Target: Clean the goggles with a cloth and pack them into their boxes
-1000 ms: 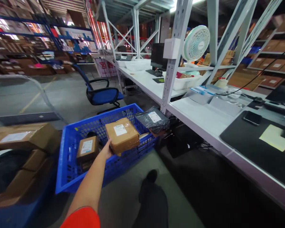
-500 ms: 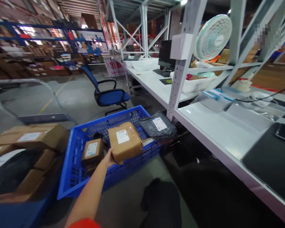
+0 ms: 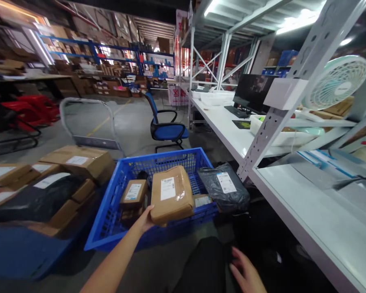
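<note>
The left hand (image 3: 145,219) is closed around the near left corner of a brown paper parcel (image 3: 172,195), with its fingers curled under the edge. The step in hand looks like taking this parcel up from the load, as its near end appears raised and overhangs the near rim of a blue plastic crate (image 3: 110,228). From this one-corner hold, a clean lift would call for a wider grip or support under the far end, since the parcel's weight sits away from the fingers.

The parcel's long axis runs roughly away from the person, leaning a little to the right, with its far end pointing toward the blue office chair (image 3: 167,131). Its white label (image 3: 167,189) faces up. A small cardboard box (image 3: 134,192) sits just to its left in the crate, and a black plastic mailer (image 3: 224,188) lies to its right.

The right hand (image 3: 245,270) is open, with its fingers loosely spread, and holds nothing. It hangs low beside the person's dark trouser leg (image 3: 204,264). A white workbench (image 3: 295,219) runs along the right, and a heap of cardboard parcels (image 3: 79,160) lies to the left.
</note>
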Demonstrator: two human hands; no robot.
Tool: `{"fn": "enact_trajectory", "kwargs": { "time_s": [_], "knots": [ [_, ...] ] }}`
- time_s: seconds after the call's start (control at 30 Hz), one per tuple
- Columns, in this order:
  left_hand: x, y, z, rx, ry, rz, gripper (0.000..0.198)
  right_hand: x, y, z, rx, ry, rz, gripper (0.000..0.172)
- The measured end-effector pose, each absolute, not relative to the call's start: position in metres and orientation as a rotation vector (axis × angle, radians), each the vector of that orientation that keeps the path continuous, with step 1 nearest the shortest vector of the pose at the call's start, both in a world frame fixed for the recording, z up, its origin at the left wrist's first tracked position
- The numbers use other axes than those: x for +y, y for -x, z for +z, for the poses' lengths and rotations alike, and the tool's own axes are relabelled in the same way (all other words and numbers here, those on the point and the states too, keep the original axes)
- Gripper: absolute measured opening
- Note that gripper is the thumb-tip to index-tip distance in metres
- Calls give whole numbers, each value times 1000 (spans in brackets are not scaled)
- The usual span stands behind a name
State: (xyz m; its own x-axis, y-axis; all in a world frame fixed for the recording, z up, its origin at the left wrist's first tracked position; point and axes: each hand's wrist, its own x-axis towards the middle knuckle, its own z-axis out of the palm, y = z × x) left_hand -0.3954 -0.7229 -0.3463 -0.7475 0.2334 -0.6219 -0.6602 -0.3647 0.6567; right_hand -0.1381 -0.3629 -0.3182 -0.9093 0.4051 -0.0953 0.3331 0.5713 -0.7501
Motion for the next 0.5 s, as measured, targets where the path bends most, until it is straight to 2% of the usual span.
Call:
{"fn": "enact_trajectory", "kwargs": {
  "time_s": [0.07,0.17,0.23,0.37,0.43,0.5],
  "knots": [
    [-726,391,-340,1319,511,2139,64,-393,199,-319,-2565,415,1714,52],
    [-729,382,-326,1352,392,2122,89,-435,274,-305,-2383,362,1814,39],
    [-731,372,-317,1367,310,2128,88,-458,303,-295,-2332,336,1813,35],
    [-731,348,-304,1365,186,2189,73,-483,320,-292,-2283,285,1861,34],
    [-727,335,-295,1347,128,2245,77,-481,314,-290,-2272,284,1864,43],
    [-720,323,-281,1323,47,2316,82,-469,299,-281,-2258,274,1844,61]
  ]
}}
